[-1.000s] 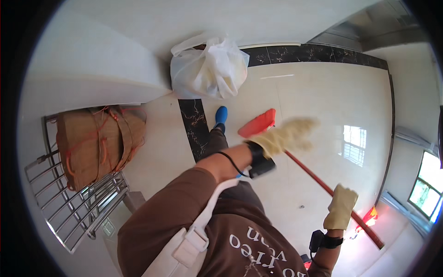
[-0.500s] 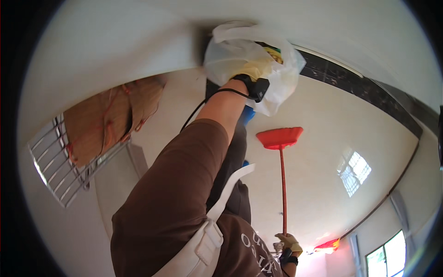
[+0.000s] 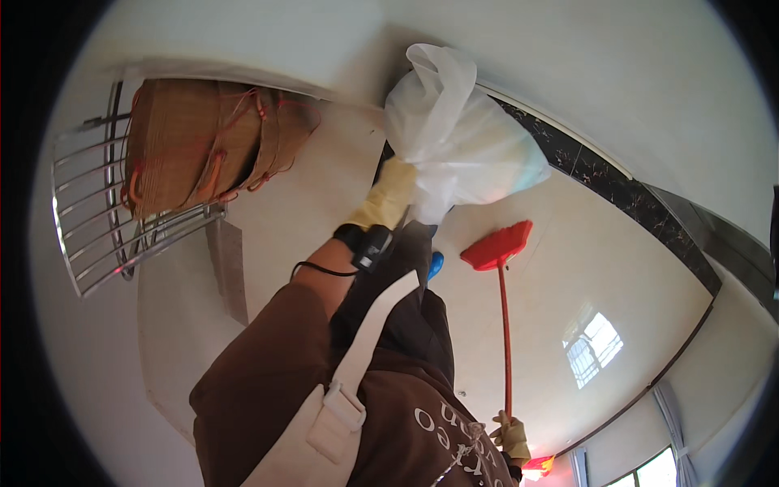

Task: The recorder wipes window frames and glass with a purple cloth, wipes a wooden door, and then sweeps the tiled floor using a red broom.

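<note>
My left hand (image 3: 391,195), in a yellow glove, is closed on the underside of a full white plastic bag (image 3: 458,142) with a knotted top, held up near the pale wall. A black wrist device with a cable sits below the glove. My right hand (image 3: 511,434), also gloved in yellow, grips the top end of a red broom handle (image 3: 505,333) at the lower edge of the view. The red broom head (image 3: 497,246) rests on the glossy cream floor, just right of my blue shoe (image 3: 436,265).
A chrome wire rack (image 3: 89,227) at the left carries a brown woven basket (image 3: 203,142) with red cords. A black marble strip (image 3: 600,174) runs along the base of the wall. A window reflects in the floor (image 3: 592,349) at the right.
My left hand left the broom handle, reached the white bag and now grips it lower, with the bag raised. The broom stands upright in my right hand alone.
</note>
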The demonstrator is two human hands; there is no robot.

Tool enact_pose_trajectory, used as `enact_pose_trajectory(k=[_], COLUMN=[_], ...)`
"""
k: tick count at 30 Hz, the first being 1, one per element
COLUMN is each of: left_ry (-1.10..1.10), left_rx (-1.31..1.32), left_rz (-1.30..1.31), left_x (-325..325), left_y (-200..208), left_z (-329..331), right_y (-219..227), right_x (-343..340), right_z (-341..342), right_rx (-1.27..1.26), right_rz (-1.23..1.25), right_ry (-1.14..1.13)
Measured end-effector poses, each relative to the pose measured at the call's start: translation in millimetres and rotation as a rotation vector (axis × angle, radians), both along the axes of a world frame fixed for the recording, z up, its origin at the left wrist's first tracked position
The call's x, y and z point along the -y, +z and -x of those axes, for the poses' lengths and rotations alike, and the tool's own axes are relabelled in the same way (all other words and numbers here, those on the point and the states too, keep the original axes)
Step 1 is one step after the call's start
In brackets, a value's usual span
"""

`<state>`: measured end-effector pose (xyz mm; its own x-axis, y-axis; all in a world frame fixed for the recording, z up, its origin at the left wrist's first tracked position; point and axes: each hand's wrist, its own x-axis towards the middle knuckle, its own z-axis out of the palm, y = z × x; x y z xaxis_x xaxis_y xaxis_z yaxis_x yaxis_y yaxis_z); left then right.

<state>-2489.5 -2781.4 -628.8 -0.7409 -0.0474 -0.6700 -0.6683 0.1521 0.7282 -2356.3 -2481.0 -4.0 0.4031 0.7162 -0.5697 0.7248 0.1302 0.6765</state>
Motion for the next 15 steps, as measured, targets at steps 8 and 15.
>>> enact_pose_trajectory(k=[8, 15], left_ry=[0.165, 0.243], left_rx=[-0.312, 0.248], left_rz=[0.388, 0.487], left_x=[362, 612], left_y=[78, 153], left_z=[-483, -997], right_y=[-72, -167], right_x=[149, 382], right_z=[-191, -467], right_rx=[0.016, 0.225], right_rz=[0.173, 0.337], right_ry=[0.567, 0.94])
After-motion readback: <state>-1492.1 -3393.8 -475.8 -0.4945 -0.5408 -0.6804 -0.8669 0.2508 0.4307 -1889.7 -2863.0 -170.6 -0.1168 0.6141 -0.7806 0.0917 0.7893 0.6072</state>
